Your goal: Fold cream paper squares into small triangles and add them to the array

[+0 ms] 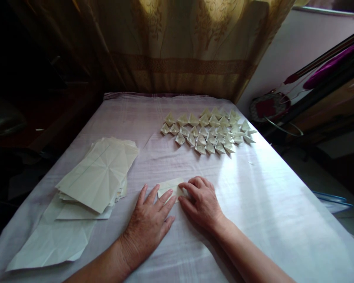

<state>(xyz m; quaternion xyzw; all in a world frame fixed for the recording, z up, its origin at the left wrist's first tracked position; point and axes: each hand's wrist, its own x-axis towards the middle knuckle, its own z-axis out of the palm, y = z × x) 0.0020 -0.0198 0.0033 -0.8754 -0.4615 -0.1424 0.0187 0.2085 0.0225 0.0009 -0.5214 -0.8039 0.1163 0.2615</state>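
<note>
Fingers [165, 198] of the left hand [149, 224] lie spread flat on a small folded paper [168, 184] at the front of the desk [268, 204], while the right hand [202, 202] presses the other end with bent fingertips, not gripping; a sharp crease likely needs the edges aligned first.

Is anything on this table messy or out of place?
Only the paper stack on the left: its sheets lie fanned at differing angles, and a creased sheet juts out beneath it. The folded pieces sit in tidy rows.
</note>
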